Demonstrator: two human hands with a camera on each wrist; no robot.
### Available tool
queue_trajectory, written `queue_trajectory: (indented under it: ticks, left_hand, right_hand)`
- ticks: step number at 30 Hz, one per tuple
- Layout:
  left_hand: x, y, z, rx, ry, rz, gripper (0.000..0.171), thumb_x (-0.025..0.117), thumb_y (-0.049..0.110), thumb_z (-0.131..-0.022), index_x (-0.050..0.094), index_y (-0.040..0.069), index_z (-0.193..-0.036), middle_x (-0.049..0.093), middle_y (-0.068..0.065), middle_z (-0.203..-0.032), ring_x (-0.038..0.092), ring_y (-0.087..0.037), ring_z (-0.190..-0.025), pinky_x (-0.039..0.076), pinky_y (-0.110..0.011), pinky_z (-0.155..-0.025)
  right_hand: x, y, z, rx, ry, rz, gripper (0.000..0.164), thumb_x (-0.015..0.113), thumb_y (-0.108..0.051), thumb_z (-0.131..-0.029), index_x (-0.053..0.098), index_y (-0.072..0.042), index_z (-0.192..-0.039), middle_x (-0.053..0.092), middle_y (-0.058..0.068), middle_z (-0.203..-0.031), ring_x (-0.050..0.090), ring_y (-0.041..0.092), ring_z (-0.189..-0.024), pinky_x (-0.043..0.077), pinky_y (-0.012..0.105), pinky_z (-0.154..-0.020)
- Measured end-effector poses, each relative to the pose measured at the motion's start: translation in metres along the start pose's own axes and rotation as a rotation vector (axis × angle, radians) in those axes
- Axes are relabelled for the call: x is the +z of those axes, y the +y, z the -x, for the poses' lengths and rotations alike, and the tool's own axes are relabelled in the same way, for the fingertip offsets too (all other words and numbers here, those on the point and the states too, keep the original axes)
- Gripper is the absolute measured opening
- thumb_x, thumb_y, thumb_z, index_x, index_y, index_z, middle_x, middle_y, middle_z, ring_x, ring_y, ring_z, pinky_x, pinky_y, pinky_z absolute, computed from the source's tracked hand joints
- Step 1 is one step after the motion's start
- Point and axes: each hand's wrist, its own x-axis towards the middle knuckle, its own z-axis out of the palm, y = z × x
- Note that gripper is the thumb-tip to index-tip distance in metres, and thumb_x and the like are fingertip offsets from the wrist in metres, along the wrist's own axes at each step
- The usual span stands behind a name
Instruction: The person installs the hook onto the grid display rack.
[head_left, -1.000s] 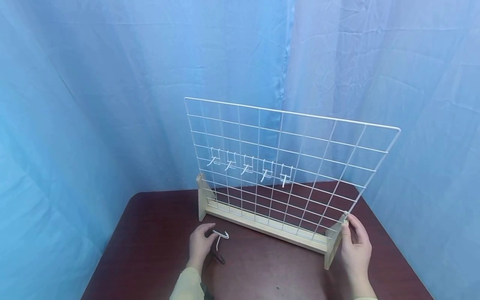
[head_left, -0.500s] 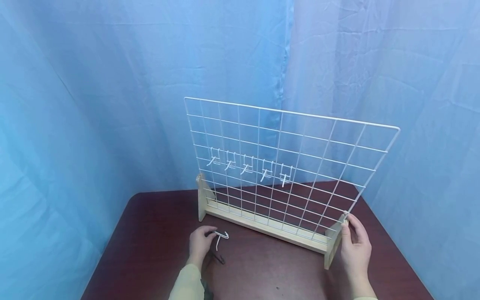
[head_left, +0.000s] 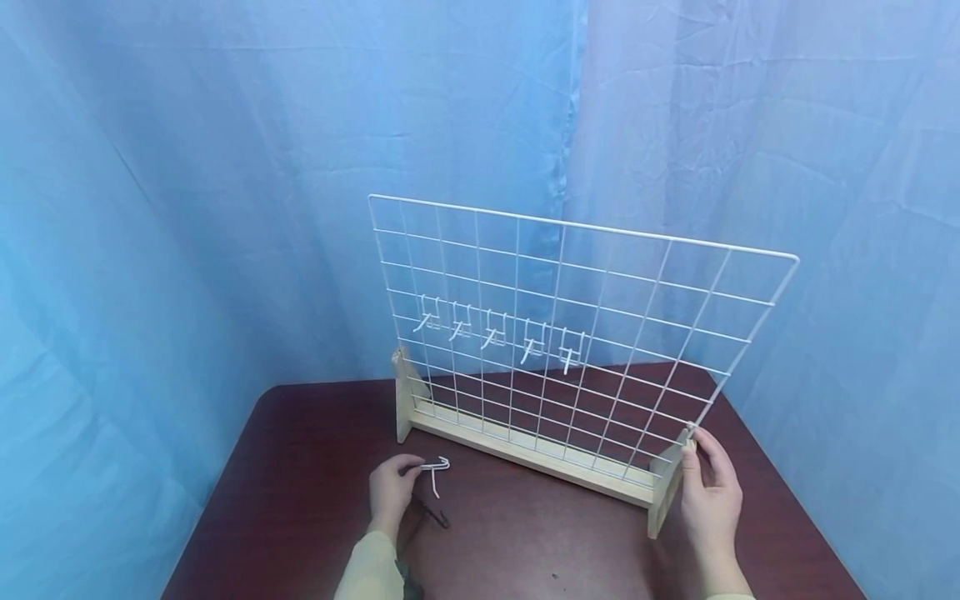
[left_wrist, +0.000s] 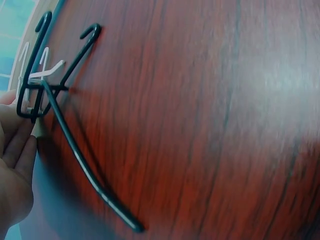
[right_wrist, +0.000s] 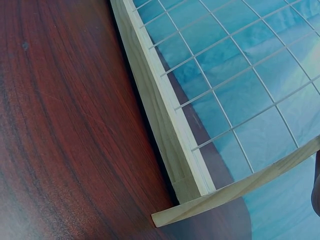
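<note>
My left hand (head_left: pixel 392 490) pinches a white wire hook (head_left: pixel 433 467) between thumb and fingers, low over the table in front of the grid rack's left end. Just below it, a black wire hook (head_left: pixel 437 518) lies on the table. In the left wrist view that black hook (left_wrist: pixel 75 145) fills the foreground, with the white hook (left_wrist: pixel 54 70) behind it. My right hand (head_left: pixel 712 500) grips the top of the wooden side piece (head_left: pixel 662 500) and the edge of the white wire grid (head_left: pixel 592 283). Several white hooks (head_left: pixel 492 335) hang in a row on the grid's left half.
The grid leans in a pale wooden base (head_left: pixel 525 454) on a dark red-brown table (head_left: pixel 315 425). Blue curtains (head_left: pixel 262 208) close off the back and both sides. A small dark speck (head_left: pixel 555 576) is on the table near the front.
My left hand has shifted slightly left, and the white hook in it has turned a little. My right hand and the rack have barely moved.
</note>
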Motion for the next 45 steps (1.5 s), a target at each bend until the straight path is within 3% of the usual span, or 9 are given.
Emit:
queue_trajectory:
  ticks: [21, 31, 35, 45]
  left_hand:
    - [-0.038, -0.036, -0.002, -0.08, 0.112, 0.0, 0.017, 0.071, -0.002, -0.086, 0.076, 0.004, -0.101, 0.072, -0.016, -0.105, 0.065, -0.037, -0.105, 0.05, -0.051, -0.091]
    - [-0.032, -0.044, 0.007, -0.102, 0.188, 0.081, 0.028, 0.071, 0.002, -0.088, 0.069, -0.001, -0.116, 0.07, -0.018, -0.111, 0.064, -0.036, -0.107, 0.048, -0.048, -0.096]
    - [-0.028, -0.046, 0.013, -0.083, 0.216, 0.045, 0.033, 0.076, 0.007, -0.085, 0.069, 0.002, -0.117, 0.07, -0.016, -0.112, 0.062, -0.035, -0.109, 0.043, -0.049, -0.099]
    - [-0.024, -0.046, 0.027, 0.023, 0.247, -0.079, 0.045, 0.087, 0.011, -0.073, 0.07, 0.003, -0.113, 0.071, -0.015, -0.109, 0.06, -0.036, -0.109, 0.039, -0.049, -0.101]
  right_hand:
    - [0.001, -0.002, 0.0, 0.014, 0.006, 0.005, 0.03, 0.056, 0.006, -0.097, 0.057, 0.013, -0.126, 0.055, -0.017, -0.125, 0.053, -0.009, -0.111, 0.043, 0.01, -0.094]
    - [0.0, 0.033, -0.003, 0.05, 0.011, 0.066, 0.031, 0.056, 0.004, -0.098, 0.057, 0.009, -0.129, 0.056, -0.009, -0.13, 0.051, -0.009, -0.113, 0.041, 0.01, -0.097]
    - [0.001, 0.021, -0.001, 0.04, 0.013, 0.044, 0.031, 0.056, 0.006, -0.097, 0.057, 0.01, -0.127, 0.053, -0.019, -0.126, 0.052, -0.01, -0.112, 0.041, 0.01, -0.096]
    - [-0.001, 0.034, -0.003, 0.027, 0.012, 0.041, 0.032, 0.056, 0.005, -0.097, 0.057, 0.009, -0.129, 0.056, -0.014, -0.129, 0.053, -0.007, -0.113, 0.042, 0.01, -0.095]
